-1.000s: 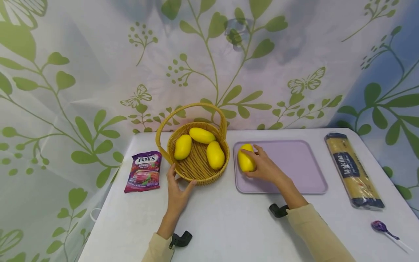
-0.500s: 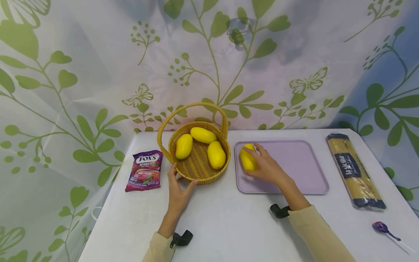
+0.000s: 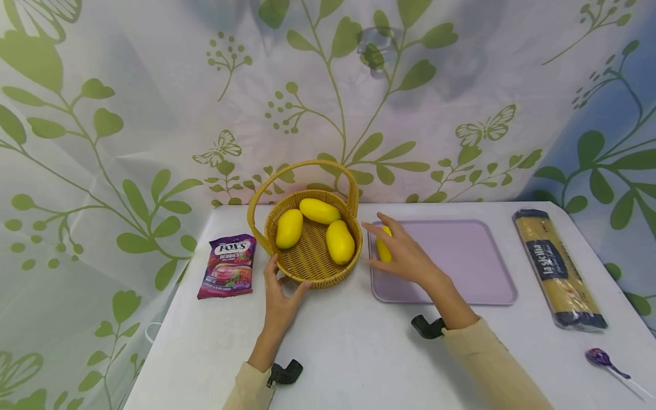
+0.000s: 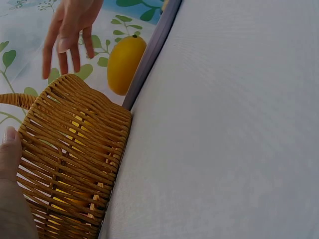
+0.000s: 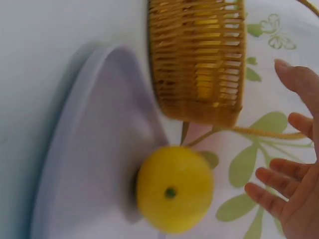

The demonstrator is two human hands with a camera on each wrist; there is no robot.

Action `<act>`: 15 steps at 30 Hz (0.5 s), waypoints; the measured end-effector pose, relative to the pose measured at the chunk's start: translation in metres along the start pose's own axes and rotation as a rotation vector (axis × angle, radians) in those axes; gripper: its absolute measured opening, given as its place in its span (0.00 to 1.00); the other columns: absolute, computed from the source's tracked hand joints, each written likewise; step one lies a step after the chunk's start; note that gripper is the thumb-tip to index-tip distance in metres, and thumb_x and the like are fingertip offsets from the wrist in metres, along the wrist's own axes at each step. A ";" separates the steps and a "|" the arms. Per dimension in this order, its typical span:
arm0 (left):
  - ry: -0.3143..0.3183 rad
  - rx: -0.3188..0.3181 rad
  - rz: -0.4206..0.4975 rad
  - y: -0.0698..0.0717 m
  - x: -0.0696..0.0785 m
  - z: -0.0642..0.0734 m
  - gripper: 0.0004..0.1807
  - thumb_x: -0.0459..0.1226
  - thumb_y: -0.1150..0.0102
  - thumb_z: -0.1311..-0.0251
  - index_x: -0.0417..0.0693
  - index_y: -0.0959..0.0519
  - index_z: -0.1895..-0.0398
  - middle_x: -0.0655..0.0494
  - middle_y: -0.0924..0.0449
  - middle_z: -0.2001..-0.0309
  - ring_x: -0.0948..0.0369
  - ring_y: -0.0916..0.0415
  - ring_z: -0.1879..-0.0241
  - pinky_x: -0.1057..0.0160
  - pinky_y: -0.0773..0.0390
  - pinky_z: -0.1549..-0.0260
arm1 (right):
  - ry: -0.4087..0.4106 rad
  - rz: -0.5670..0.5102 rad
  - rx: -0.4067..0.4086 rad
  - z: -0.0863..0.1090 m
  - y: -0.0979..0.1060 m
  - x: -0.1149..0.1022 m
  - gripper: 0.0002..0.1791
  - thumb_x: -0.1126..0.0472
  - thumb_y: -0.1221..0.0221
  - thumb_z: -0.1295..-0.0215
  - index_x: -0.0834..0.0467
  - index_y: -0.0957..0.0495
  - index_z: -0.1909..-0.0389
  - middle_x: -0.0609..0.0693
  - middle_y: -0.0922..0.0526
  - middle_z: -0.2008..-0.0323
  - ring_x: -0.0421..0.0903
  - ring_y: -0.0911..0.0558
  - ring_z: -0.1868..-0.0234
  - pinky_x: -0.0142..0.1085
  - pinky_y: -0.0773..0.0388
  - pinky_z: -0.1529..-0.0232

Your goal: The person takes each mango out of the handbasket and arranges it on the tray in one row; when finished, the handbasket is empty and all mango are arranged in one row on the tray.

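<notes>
Three yellow mangoes lie in a wicker basket with a tall hoop handle, one mango at its right side. My left hand holds the basket at its near-left rim, thumb and fingers spread around the wall; in the left wrist view the thumb lies against the weave. Another mango sits on the left end of a lilac tray. Above and beside that mango, my right hand is spread with nothing in its grip, fingertips pointing at the basket. It partly hides the mango in the head view.
A purple candy bag lies left of the basket. On the right are a long pack of spaghetti and a wrapped lollipop. A leaf-print curtain stands behind the table.
My right hand has let go of the mango on the tray, opened its fingers and moved up and slightly left toward the basket. The left hand stays at the basket.
</notes>
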State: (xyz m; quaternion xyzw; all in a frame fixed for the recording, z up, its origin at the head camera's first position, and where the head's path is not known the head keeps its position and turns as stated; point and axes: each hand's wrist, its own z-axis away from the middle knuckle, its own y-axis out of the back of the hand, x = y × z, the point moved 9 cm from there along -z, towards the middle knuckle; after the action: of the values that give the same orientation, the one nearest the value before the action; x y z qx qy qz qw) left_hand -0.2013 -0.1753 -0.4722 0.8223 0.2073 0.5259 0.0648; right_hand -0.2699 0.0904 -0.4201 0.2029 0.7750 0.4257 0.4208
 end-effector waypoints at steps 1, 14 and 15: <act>-0.002 -0.003 -0.004 0.001 0.002 0.000 0.49 0.27 0.31 0.48 0.34 0.50 0.27 0.35 0.48 0.28 0.34 0.42 0.34 0.34 0.29 0.47 | 0.007 -0.006 -0.002 -0.003 -0.001 -0.004 0.44 0.50 0.29 0.45 0.46 0.38 0.28 0.61 0.47 0.25 0.62 0.36 0.31 0.60 0.25 0.44; -0.015 -0.002 0.004 0.001 0.007 0.000 0.49 0.29 0.31 0.47 0.35 0.50 0.26 0.34 0.48 0.28 0.31 0.41 0.35 0.32 0.30 0.47 | 0.111 -0.035 -0.130 -0.043 -0.046 -0.047 0.42 0.43 0.34 0.40 0.47 0.38 0.27 0.64 0.44 0.27 0.64 0.36 0.30 0.59 0.26 0.42; -0.010 -0.004 0.005 0.000 0.007 0.001 0.49 0.29 0.31 0.47 0.35 0.50 0.26 0.35 0.48 0.28 0.32 0.42 0.35 0.32 0.30 0.47 | 0.100 -0.033 -0.148 -0.045 -0.050 -0.046 0.41 0.43 0.34 0.40 0.47 0.38 0.27 0.64 0.44 0.27 0.63 0.35 0.31 0.58 0.25 0.43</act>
State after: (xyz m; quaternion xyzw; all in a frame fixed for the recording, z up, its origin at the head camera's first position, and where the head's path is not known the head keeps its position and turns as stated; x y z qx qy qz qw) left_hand -0.1981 -0.1726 -0.4666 0.8253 0.2039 0.5225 0.0661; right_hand -0.2790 0.0093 -0.4265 0.1368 0.7649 0.4843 0.4022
